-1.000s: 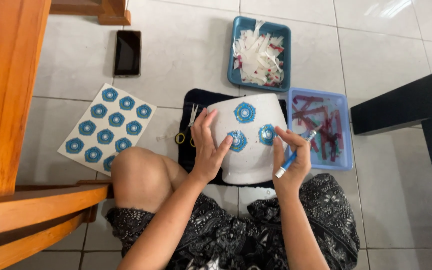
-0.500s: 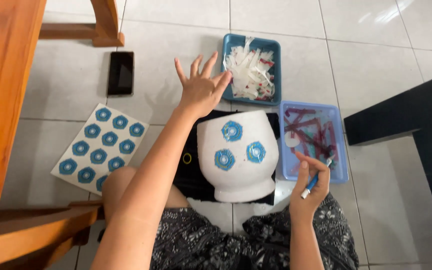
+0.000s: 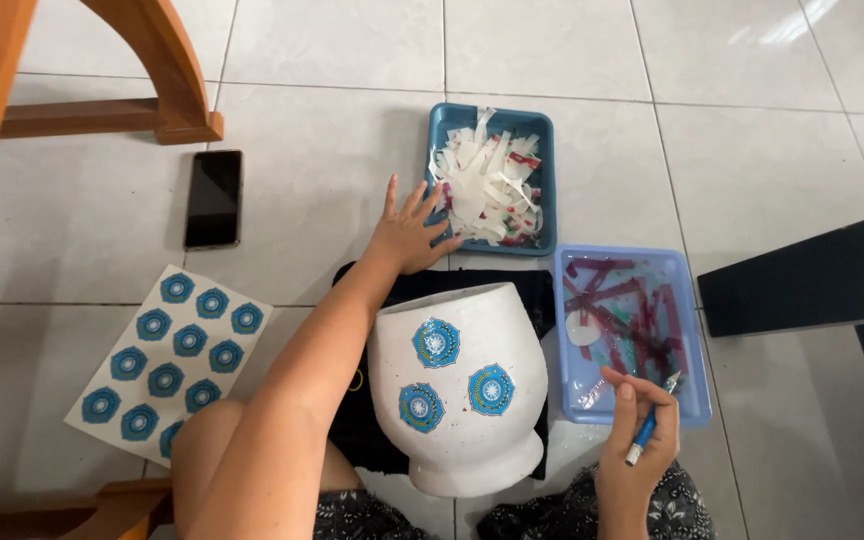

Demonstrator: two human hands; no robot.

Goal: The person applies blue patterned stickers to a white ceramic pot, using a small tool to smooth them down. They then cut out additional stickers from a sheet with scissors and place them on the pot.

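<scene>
left hand (image 3: 407,235) fingers seemingly touch scrap tray (image 3: 542,180); right hand (image 3: 637,440) holds blue knife (image 3: 644,430).

Dark blue tray (image 3: 542,180): rectangular, on tiled floor, heaped with white paper strips (image 3: 487,185), some red-marked; near-left rim touched by outstretched fingers.
Blue-handled craft knife (image 3: 649,425): gripped pen-fashion, blade tip up, over the pale tray's near edge.

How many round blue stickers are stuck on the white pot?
3 stickers on the white pot: one upper middle, one lower left, one lower right. More may be hidden on the sides of the pot facing away from the camera.
</scene>
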